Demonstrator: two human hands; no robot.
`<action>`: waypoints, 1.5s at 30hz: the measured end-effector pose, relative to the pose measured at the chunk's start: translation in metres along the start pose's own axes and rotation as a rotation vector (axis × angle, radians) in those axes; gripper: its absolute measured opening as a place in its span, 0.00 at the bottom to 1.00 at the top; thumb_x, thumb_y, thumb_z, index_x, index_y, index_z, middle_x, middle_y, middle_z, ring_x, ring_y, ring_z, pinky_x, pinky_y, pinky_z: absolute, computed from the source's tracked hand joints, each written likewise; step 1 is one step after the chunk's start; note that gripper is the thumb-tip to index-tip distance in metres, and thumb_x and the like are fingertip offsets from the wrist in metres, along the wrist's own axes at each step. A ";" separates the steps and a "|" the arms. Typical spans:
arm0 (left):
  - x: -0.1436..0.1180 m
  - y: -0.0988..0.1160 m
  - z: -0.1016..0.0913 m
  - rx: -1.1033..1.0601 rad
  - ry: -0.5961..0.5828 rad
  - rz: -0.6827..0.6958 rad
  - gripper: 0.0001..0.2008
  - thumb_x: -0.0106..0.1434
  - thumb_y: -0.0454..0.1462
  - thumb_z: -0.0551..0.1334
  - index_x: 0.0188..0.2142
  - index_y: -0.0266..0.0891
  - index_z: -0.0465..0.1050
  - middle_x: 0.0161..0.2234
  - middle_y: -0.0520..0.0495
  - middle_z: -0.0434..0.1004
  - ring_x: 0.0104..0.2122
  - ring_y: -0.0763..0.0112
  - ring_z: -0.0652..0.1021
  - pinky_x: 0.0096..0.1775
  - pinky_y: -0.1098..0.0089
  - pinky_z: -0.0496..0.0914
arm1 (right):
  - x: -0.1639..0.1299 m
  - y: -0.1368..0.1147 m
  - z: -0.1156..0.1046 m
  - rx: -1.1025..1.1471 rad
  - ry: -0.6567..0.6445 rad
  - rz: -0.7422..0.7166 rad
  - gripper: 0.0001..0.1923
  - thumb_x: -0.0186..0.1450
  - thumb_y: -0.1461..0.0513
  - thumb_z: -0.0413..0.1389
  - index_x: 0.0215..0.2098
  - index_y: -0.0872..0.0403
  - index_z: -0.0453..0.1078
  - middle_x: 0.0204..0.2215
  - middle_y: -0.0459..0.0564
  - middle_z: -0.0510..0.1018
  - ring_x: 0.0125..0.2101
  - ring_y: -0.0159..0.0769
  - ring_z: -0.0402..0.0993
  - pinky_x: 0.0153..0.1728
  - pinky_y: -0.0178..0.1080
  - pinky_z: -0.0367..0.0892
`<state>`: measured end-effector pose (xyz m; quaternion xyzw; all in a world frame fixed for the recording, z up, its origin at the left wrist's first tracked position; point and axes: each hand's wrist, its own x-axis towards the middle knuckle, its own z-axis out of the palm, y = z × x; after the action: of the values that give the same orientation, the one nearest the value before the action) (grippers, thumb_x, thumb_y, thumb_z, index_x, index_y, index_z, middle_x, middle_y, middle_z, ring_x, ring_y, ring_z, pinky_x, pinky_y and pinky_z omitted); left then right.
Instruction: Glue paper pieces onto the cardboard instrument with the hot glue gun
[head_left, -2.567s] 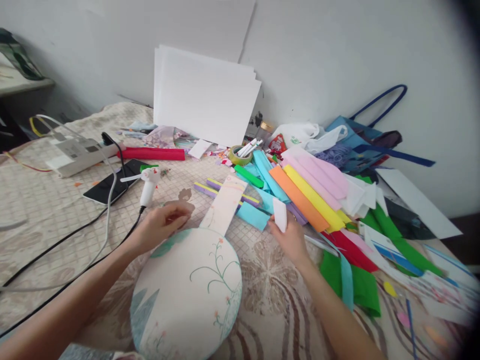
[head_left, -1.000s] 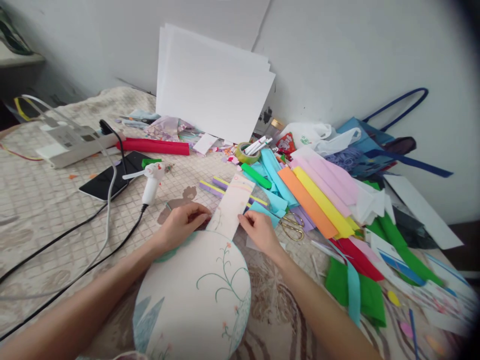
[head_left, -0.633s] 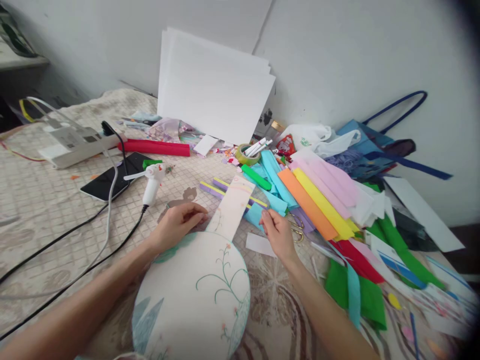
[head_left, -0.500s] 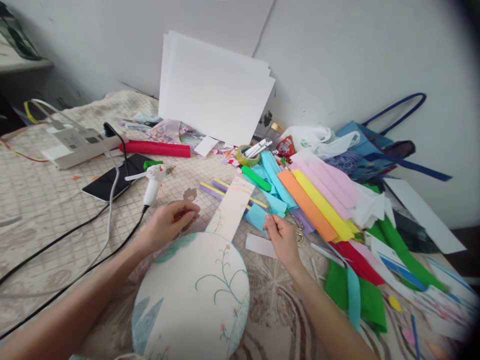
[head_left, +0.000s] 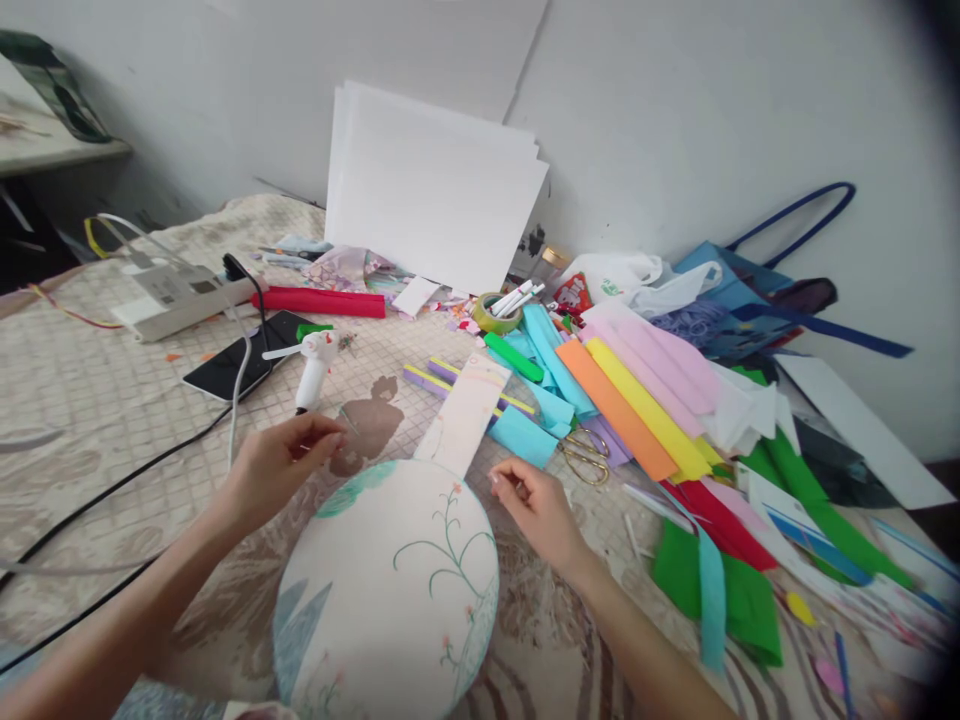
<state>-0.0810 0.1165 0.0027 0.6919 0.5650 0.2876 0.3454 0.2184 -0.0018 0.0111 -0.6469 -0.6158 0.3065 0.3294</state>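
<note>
Since the glue gun (head_left: 313,368) lies just far of the left hand (head_left: 274,470) | both hands loosely curled, left hand pinching something small, right hand (head_left: 536,510) holding nothing | risk: burnt fingers or its cable snagging the round fan (head_left: 390,590).

Your left hand (head_left: 274,468) had open bedspread (head_left: 97,400) toward the near left edge, crossed only by the black cable (head_left: 120,490) and the white cable (head_left: 234,400). Just beyond it stood the glue gun (head_left: 313,368) and the phone (head_left: 240,366), with the power strip (head_left: 180,297) farther back. Your right hand (head_left: 534,510) had a bare patch beside the round painted fan (head_left: 390,590), but the scissors (head_left: 585,455) and the heap of coloured paper strips (head_left: 637,400) blocked the right side. White sheets (head_left: 435,190) closed off the far edge.
</note>
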 end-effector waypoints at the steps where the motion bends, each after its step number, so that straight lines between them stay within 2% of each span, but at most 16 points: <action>1: 0.000 0.002 0.002 -0.019 -0.039 0.026 0.15 0.56 0.47 0.60 0.36 0.39 0.74 0.32 0.48 0.80 0.30 0.66 0.77 0.35 0.68 0.72 | -0.001 -0.002 0.002 -0.013 -0.011 -0.015 0.10 0.67 0.58 0.49 0.32 0.53 0.68 0.26 0.45 0.73 0.25 0.30 0.67 0.24 0.31 0.59; 5: 0.006 0.021 0.014 -0.040 -0.179 0.087 0.13 0.57 0.46 0.58 0.35 0.40 0.73 0.31 0.49 0.78 0.26 0.69 0.76 0.31 0.70 0.70 | -0.001 -0.005 0.006 -0.046 -0.048 -0.051 0.09 0.66 0.60 0.49 0.30 0.53 0.67 0.24 0.43 0.71 0.21 0.28 0.62 0.23 0.31 0.56; 8: 0.017 0.041 0.028 0.037 -0.275 0.214 0.11 0.60 0.43 0.55 0.34 0.40 0.72 0.28 0.51 0.77 0.25 0.73 0.74 0.29 0.73 0.67 | -0.002 -0.003 0.006 -0.046 -0.034 -0.045 0.09 0.66 0.61 0.49 0.31 0.54 0.68 0.24 0.43 0.72 0.21 0.28 0.62 0.24 0.32 0.56; 12: 0.034 0.058 0.049 0.101 -0.280 0.237 0.12 0.59 0.44 0.56 0.28 0.39 0.71 0.23 0.51 0.74 0.24 0.72 0.72 0.28 0.72 0.64 | -0.005 0.001 0.007 -0.026 -0.027 -0.024 0.09 0.66 0.60 0.49 0.31 0.54 0.68 0.25 0.44 0.72 0.23 0.29 0.64 0.24 0.32 0.57; 17: 0.045 0.062 0.065 0.136 -0.312 0.269 0.14 0.58 0.45 0.57 0.23 0.39 0.68 0.20 0.52 0.72 0.22 0.73 0.70 0.26 0.73 0.61 | -0.007 0.002 0.008 0.019 -0.033 -0.025 0.09 0.66 0.60 0.49 0.31 0.53 0.68 0.25 0.45 0.72 0.24 0.30 0.65 0.25 0.32 0.60; 24: 0.046 0.064 0.063 0.177 -0.337 0.284 0.13 0.59 0.40 0.55 0.20 0.39 0.65 0.17 0.53 0.69 0.19 0.75 0.68 0.25 0.73 0.59 | -0.006 0.005 0.009 0.034 -0.022 -0.027 0.09 0.66 0.60 0.49 0.31 0.53 0.68 0.25 0.45 0.73 0.25 0.30 0.67 0.26 0.32 0.62; 29: 0.047 0.061 0.061 0.177 -0.340 0.278 0.16 0.61 0.43 0.52 0.20 0.39 0.65 0.18 0.52 0.70 0.20 0.74 0.69 0.25 0.73 0.59 | -0.008 0.005 0.008 0.052 -0.021 -0.021 0.09 0.67 0.60 0.49 0.32 0.53 0.68 0.26 0.45 0.74 0.25 0.31 0.69 0.27 0.33 0.63; 33: 0.047 0.062 0.063 0.167 -0.333 0.289 0.16 0.60 0.45 0.55 0.20 0.39 0.65 0.18 0.52 0.70 0.20 0.74 0.68 0.24 0.73 0.59 | -0.008 0.005 0.008 0.058 -0.018 -0.019 0.09 0.67 0.59 0.49 0.32 0.53 0.68 0.26 0.46 0.74 0.25 0.32 0.70 0.27 0.33 0.63; 37: 0.048 0.064 0.064 0.165 -0.318 0.288 0.14 0.58 0.42 0.56 0.19 0.39 0.64 0.17 0.53 0.68 0.20 0.75 0.66 0.24 0.72 0.58 | -0.008 0.006 0.008 0.064 -0.012 -0.021 0.09 0.67 0.59 0.49 0.32 0.53 0.68 0.25 0.45 0.75 0.25 0.32 0.70 0.26 0.32 0.63; 45: 0.047 0.053 0.047 0.123 -0.294 0.206 0.16 0.62 0.43 0.51 0.22 0.39 0.68 0.20 0.52 0.72 0.18 0.75 0.70 0.23 0.74 0.62 | -0.008 0.005 0.009 0.129 0.003 0.014 0.09 0.67 0.58 0.49 0.36 0.53 0.70 0.29 0.48 0.78 0.29 0.33 0.74 0.29 0.34 0.67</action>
<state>-0.0037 0.1488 0.0172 0.8005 0.4513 0.1821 0.3499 0.2139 -0.0093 0.0018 -0.6290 -0.5896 0.3471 0.3692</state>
